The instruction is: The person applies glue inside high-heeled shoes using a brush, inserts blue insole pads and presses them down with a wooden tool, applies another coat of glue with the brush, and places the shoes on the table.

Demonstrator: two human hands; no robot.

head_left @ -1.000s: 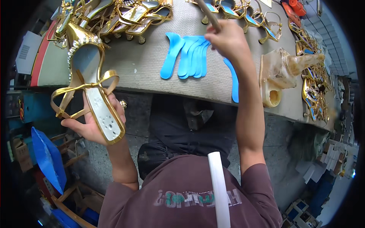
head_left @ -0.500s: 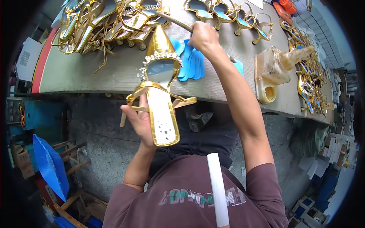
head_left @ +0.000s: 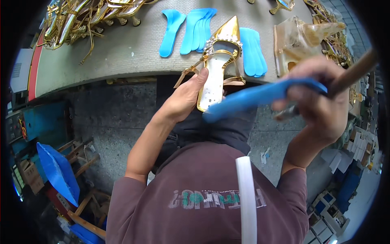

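Observation:
My left hand (head_left: 185,98) is closed around the side of a gold pointed-toe sandal (head_left: 214,77), with a jewelled band, thin straps and a pale footbed facing up. The toe points away from me, over the table's near edge. To the right, my blurred right hand (head_left: 323,99) grips a blue shoe insole (head_left: 256,96) and a brown stick-like handle (head_left: 357,70) together. The free end of that insole is beside the sandal's heel end, and I cannot tell whether they touch. More blue insoles (head_left: 197,34) lie fanned on the table left of the sandal's toe, others (head_left: 254,53) to its right.
Gold strappy sandals (head_left: 69,24) are heaped at the table's (head_left: 118,57) far left, with more along its right edge. A yellowed, glue-stained container (head_left: 290,44) stands right of the insoles. Below left are a blue panel (head_left: 59,173) and wooden framing (head_left: 87,223).
My right hand has come back from over the table toward the right, now with a blue insole beside the stick. The sandal in my left hand has shifted right and farther away in view.

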